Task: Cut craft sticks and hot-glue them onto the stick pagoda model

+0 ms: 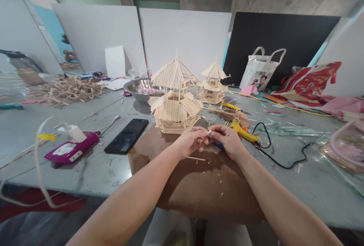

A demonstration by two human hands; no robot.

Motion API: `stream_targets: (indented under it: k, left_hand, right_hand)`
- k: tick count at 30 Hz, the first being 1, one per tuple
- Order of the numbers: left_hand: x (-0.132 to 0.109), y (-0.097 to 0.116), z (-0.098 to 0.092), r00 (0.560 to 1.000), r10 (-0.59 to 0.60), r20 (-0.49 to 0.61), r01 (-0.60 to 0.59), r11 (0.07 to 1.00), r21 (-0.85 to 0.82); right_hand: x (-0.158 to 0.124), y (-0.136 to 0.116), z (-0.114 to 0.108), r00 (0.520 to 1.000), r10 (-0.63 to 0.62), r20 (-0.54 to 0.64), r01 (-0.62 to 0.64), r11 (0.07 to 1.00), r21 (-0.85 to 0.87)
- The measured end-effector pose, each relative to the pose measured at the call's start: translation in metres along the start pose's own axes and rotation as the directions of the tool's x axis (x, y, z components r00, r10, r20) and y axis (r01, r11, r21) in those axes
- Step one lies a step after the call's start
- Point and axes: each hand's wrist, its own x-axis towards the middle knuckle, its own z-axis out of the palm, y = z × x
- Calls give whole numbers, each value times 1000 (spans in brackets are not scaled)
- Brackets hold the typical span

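Observation:
My left hand (195, 139) and my right hand (224, 140) meet above a brown board (199, 185), fingertips pinched together. Between them shows the end of a small pale piece (209, 132), which looks like a bit of wooden stick; the fingers cover most of it. Something blue (218, 145) lies partly hidden under my right hand. Just beyond my hands stands a pavilion model (176, 105) built of thin wooden sticks, with two roof tiers. A loose stick (195, 158) and several crumbs of wood lie on the board.
A yellow glue gun (243, 130) with a black cord lies at right. To the left are a black phone (126, 136), a purple power strip (72, 148) and a stick pile (68, 90). Behind stand a metal bowl (136, 95) and a smaller pavilion model (213, 86).

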Motion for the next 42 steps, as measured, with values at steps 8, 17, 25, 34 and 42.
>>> stream_targets:
  k: [8,17,25,34,42]
  left_hand:
    - [-1,0,2,997,41,-62,-35,994,104]
    - [-2,-3,7,928,328,-176,-159,778,608]
    - [-3,-2,6,857,509,-84,-242,541,806]
    - [-5,-3,5,809,587,21,-260,326,909]
    - [-3,-6,3,785,615,77,-241,189,952]
  right_hand:
    - [2,1,-1,999,25,-40,-24,999,27]
    - [3,0,-3,988,57,-142,-53,998,30]
    - [2,-3,-3,991,19,-133,-27,998,-57]
    - [2,-1,-4,995,13,-102,-19,998,-66]
    - [0,0,1,999,40,-17,-40,998,-53]
